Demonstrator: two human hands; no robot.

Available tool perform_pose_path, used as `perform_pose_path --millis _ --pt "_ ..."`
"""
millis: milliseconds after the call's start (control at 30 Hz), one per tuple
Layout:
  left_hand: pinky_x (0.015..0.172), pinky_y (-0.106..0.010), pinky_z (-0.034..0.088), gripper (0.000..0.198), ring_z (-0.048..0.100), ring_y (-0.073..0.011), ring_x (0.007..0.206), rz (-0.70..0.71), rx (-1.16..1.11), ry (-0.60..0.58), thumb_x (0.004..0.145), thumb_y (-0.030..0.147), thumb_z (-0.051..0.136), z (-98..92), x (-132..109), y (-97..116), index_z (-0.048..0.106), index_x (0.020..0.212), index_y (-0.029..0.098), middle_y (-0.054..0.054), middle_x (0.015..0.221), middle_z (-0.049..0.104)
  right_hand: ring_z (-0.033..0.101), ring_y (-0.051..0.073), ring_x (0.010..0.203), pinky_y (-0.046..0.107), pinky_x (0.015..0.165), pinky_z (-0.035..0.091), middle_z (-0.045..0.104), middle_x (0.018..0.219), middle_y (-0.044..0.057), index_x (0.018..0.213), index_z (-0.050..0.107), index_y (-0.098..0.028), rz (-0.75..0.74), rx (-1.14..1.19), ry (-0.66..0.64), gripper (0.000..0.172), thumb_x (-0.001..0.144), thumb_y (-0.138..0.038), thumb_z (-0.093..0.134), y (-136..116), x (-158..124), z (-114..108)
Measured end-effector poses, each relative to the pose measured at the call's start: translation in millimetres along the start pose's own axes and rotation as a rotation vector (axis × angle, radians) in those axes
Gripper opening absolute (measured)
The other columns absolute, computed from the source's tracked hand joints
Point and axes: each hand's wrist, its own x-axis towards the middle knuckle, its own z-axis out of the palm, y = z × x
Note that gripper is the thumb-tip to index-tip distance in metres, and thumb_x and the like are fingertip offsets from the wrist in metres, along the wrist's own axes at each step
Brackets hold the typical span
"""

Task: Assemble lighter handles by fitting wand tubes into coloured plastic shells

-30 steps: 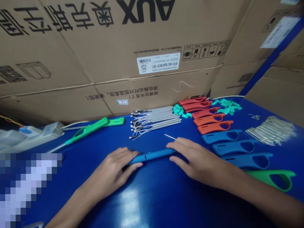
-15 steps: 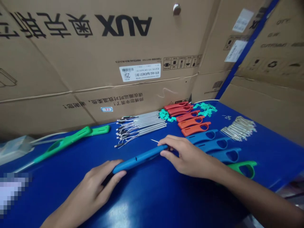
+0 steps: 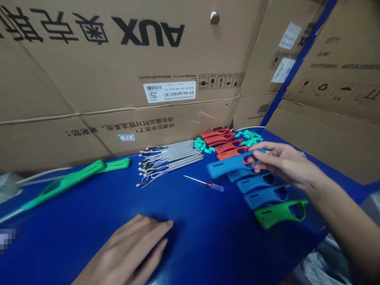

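Note:
My right hand (image 3: 276, 162) pinches a blue plastic casing (image 3: 227, 165) by its looped end, above the row of casings. Under and in front of it lie more blue casings (image 3: 252, 184) and one green casing (image 3: 270, 215). Red and orange casings (image 3: 219, 138) lie behind. My left hand (image 3: 133, 245) rests low over the blue table (image 3: 190, 233), holding nothing, its fingers loosely apart. A screwdriver (image 3: 215, 187) with a clear and red handle lies between the hands, touched by neither.
Silver rods with wires (image 3: 181, 154) lie at the back middle, beside small teal pieces (image 3: 202, 145). More teal pieces (image 3: 249, 137) lie behind the casings. Joined green casings (image 3: 74, 178) lie at the left. Cardboard walls (image 3: 103, 91) stand along the back and right.
My left hand has let go of the blue casing and moved down. My right hand has carried it right and back, over the row. The screwdriver now shows whole on the table.

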Motion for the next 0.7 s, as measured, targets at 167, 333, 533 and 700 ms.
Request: perform_pose_path --millis 167,333,533,700 --pt "0.107 -0.033 0.046 0.033 0.068 -0.0165 0.102 0.146 0.067 -0.005 0.096 0.018 0.051 -1.2 7.7 -3.6 0.057 0.128 0.017 -0.003 0.112 0.073 0.059 0.013 0.054 0.026 0.052 0.051 0.065 0.064 0.0 0.083 0.065 -0.022 0.092 -0.148 0.173 0.048 0.051 -0.051 0.087 21.3 5.4 -48.7" --pt "0.101 -0.034 0.05 0.031 0.069 -0.018 0.101 0.157 0.113 -0.063 0.097 0.021 0.048 2.3 7.1 -6.7 0.059 0.126 0.021 -0.001 0.112 0.073 0.053 0.013 0.05 0.024 0.045 0.041 0.058 0.056 -0.002 0.088 0.066 -0.019 0.023 -0.393 0.132 0.056 0.057 -0.064 0.078 31.3 9.8 -56.6" --pt "0.096 -0.033 0.052 0.027 0.07 -0.0181 0.096 0.128 0.062 -0.043 0.096 0.019 0.047 -1.4 13.8 -4.3 0.061 0.12 0.02 -0.002 0.105 0.074 0.046 0.012 0.046 0.026 0.043 0.035 0.057 0.057 -0.001 0.087 0.07 -0.018 -0.032 -0.614 0.061 0.063 0.06 -0.074 0.067 30.3 14.6 -50.5" --pt "0.09 -0.033 0.052 0.024 0.069 -0.0172 0.088 0.101 -0.011 -0.056 0.096 0.017 0.047 -2.1 21.9 -0.9 0.062 0.114 0.018 -0.003 0.097 0.074 0.044 0.013 0.045 0.029 0.044 0.034 0.064 0.061 0.003 0.081 0.074 -0.02 -0.093 -0.74 0.076 0.06 0.061 -0.076 0.065 30.5 17.6 -49.8"
